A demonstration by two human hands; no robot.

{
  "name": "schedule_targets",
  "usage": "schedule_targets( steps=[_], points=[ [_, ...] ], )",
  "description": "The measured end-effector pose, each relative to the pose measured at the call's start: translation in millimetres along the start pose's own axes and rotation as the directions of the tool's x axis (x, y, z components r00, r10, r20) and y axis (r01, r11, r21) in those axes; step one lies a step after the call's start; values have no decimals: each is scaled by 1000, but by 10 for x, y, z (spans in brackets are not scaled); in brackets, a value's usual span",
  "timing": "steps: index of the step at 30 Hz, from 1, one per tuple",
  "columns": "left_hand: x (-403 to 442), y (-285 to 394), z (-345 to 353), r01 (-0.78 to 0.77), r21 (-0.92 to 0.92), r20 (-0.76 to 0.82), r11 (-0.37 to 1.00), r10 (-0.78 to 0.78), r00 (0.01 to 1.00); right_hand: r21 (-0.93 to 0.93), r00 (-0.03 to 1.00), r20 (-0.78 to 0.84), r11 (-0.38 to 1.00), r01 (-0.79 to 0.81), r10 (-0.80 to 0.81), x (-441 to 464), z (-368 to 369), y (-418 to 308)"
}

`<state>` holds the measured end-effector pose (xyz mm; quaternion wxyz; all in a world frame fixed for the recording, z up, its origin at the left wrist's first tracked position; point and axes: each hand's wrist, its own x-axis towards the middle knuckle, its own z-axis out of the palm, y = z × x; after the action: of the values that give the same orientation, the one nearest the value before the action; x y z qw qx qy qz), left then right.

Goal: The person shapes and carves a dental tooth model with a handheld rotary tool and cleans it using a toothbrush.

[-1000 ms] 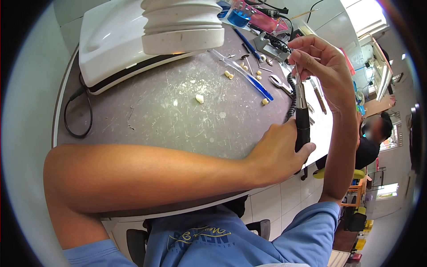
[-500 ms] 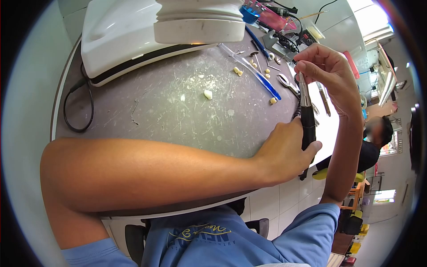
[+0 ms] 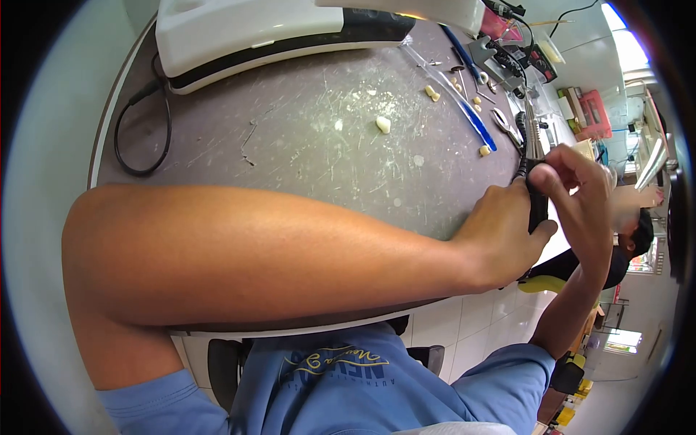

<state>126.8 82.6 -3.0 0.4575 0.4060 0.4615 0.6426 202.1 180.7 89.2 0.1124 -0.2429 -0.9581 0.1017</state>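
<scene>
My left hand (image 3: 500, 230) reaches across from the left, its fingers wrapped around the black grip of a rotary handpiece (image 3: 535, 138) with a silver front end pointing away from me. On the right, my right hand (image 3: 583, 196) is closed, thumb and fingers pinched at the handpiece's collar, where black meets silver. Whether the handpiece tip holds a bur is too small to tell. Left of the hands lie an ivory tooth-shaped piece (image 3: 383, 125), a smaller tooth piece (image 3: 485, 151) and a paired one (image 3: 432, 93). Metal pliers (image 3: 506, 125) rest beside the handpiece.
A white machine (image 3: 246, 43) with a black cable (image 3: 170, 119) stands at the back left. A white lamp-like part (image 3: 435, 11) overhangs the top. A clear stick with a blue end (image 3: 480, 130) and small rotary bits (image 3: 458, 70) lie nearby. A person in black (image 3: 616, 267) sits at right.
My right hand has come down from the handpiece's silver tip to its collar. My left hand keeps its hold. The camera view has shifted, so the bench appears higher and further right.
</scene>
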Motion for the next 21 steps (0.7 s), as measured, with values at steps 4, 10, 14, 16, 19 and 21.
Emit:
schedule_targets(
  steps=[4,10,14,16,19,21],
  points=[
    [5,0,8,-11,34,14,999,10,1000,-216,998,-54,976,0,-12,-119,39,-112],
    [36,-77,9,-66,89,62,994,60,996,45,997,-15,996,-72,72,-159,-11,-12],
    [8,-39,0,-108,82,139,991,96,986,141,1000,21,990,-13,10,-226,-20,254],
    [7,-42,19,-151,79,144,985,138,980,441,999,-10,897,35,-34,-295,16,357],
    [18,-75,32,-191,139,175,972,166,970,394,986,-168,915,90,-24,-510,38,208],
    [6,-104,50,-287,-44,197,957,289,937,383,930,-366,908,167,-16,-751,21,176]
  ],
)
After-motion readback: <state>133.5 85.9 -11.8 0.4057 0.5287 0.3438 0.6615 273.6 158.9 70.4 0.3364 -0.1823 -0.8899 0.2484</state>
